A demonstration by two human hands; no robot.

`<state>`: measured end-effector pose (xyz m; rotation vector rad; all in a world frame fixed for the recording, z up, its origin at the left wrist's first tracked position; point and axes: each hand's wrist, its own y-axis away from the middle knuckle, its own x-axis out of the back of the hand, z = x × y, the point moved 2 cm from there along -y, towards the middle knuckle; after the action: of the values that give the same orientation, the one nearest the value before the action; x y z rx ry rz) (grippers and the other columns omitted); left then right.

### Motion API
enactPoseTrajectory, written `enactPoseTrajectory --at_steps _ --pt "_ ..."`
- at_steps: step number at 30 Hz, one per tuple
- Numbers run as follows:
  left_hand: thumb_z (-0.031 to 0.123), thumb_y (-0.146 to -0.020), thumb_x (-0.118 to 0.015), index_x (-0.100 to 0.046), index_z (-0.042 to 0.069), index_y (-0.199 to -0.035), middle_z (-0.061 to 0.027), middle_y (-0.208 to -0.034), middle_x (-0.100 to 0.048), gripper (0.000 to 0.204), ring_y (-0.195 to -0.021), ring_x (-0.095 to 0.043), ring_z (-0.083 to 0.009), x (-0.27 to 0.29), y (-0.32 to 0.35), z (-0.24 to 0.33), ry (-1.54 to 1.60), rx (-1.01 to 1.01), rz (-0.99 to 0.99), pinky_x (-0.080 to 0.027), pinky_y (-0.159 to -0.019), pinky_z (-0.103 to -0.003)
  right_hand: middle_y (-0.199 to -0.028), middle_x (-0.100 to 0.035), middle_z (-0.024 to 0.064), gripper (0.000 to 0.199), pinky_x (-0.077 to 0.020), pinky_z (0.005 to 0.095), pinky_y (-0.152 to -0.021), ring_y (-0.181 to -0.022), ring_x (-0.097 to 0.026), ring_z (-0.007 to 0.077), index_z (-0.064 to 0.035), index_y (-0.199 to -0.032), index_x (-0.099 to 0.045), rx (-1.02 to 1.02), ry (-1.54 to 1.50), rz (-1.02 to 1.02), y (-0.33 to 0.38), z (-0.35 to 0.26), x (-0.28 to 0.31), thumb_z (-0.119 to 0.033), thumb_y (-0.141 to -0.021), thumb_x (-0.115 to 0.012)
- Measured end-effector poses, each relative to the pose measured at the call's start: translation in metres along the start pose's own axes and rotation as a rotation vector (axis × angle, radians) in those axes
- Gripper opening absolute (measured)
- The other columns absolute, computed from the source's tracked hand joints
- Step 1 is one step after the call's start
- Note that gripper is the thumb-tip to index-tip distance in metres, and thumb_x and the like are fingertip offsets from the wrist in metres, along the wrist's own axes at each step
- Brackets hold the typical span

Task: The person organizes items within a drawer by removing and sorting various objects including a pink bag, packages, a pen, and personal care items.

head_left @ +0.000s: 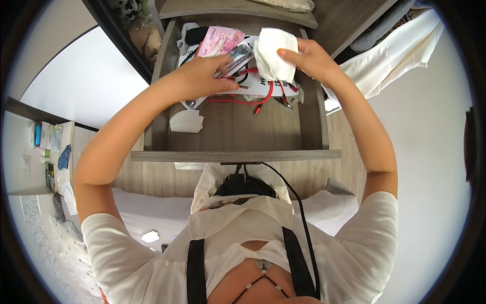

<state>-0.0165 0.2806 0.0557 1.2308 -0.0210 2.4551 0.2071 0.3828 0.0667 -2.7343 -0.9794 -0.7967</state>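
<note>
Above the back right of an open drawer (238,156), my right hand (315,62) grips a white folded piece (276,54), soft like tissue or cloth, with the thumb across its front. My left hand (205,76) reaches over the drawer's contents with thumb and fingers apart, its fingertips slightly blurred; nothing shows in its grasp. Close to it lie a pink patterned packet (221,40), a clear plastic package (239,54) and a red cable (263,103) with metal plugs. Another white folded piece (186,121) rests at the drawer's left side.
A printed white sheet (253,90) lies under the cables. Above the drawer is a wooden shelf edge (238,10). White fabric (390,61) hangs at the right. A black cord (298,197) runs down my front. Small items stand on a shelf (50,137) at far left.
</note>
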Motion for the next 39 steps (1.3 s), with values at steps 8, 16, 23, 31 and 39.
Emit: enactPoseTrajectory --at_steps 8,16,23,31,39 --pt "0.025 -0.08 -0.063 -0.045 0.0 -0.117 -0.009 -0.104 -0.057 0.048 -0.091 -0.057 -0.0143 0.01 -0.021 0.023 0.933 -0.038 0.212 -0.047 -0.078 -0.027 -0.073 -0.051 -0.0044 0.035 -0.0326 0.0179 -0.049 -0.059 -0.043 0.0032 -0.0044 -0.104 -0.056 -0.041 -0.186 -0.035 0.008 -0.045 -0.025 -0.033 -0.084 -0.058" --pt "0.013 -0.079 -0.058 -0.047 -0.002 -0.111 -0.0123 -0.1 -0.058 0.036 -0.088 -0.061 -0.0246 0.006 -0.024 0.038 1.395 -0.022 0.165 -0.052 -0.075 -0.039 -0.098 -0.056 0.0042 0.028 -0.0443 0.0259 -0.078 -0.089 -0.053 0.0122 -0.0051 -0.116 -0.048 0.039 -0.745 0.19 -0.005 -0.043 -0.035 -0.014 -0.09 -0.044" --pt "0.003 -0.076 -0.061 -0.05 -0.004 -0.108 -0.0127 -0.098 -0.059 0.035 -0.087 -0.06 -0.0236 -0.004 -0.03 0.044 1.394 -0.021 0.182 -0.048 -0.073 -0.036 -0.129 -0.043 0.0077 0.056 -0.0402 0.0375 -0.093 -0.114 -0.046 0.0201 -0.0113 -0.135 -0.029 -0.009 -0.997 0.07 -0.008 -0.051 -0.065 -0.048 -0.093 -0.027" --pt "0.0 -0.071 -0.06 -0.055 -0.005 -0.099 -0.0127 -0.09 -0.06 0.028 -0.082 -0.06 -0.0229 -0.008 -0.022 0.033 1.364 0.117 0.2 -0.049 -0.068 -0.036 -0.139 -0.03 0.0071 0.068 -0.0356 0.037 -0.097 -0.123 -0.036 0.0198 -0.0159 -0.141 -0.013 -0.005 -0.763 -0.104 0.007 -0.055 -0.073 -0.058 -0.089 -0.026" --pt "0.0 -0.069 -0.059 -0.053 -0.004 -0.1 -0.014 -0.091 -0.06 0.032 -0.081 -0.061 -0.0241 0.006 -0.006 0.008 1.326 0.132 0.286 -0.05 -0.065 -0.037 -0.133 -0.041 0.0086 0.058 -0.0336 0.0336 -0.098 -0.118 -0.042 0.0201 -0.0106 -0.135 -0.031 0.126 -0.267 -0.042 -0.034 -0.012 -0.026 -0.047 -0.091 -0.037"
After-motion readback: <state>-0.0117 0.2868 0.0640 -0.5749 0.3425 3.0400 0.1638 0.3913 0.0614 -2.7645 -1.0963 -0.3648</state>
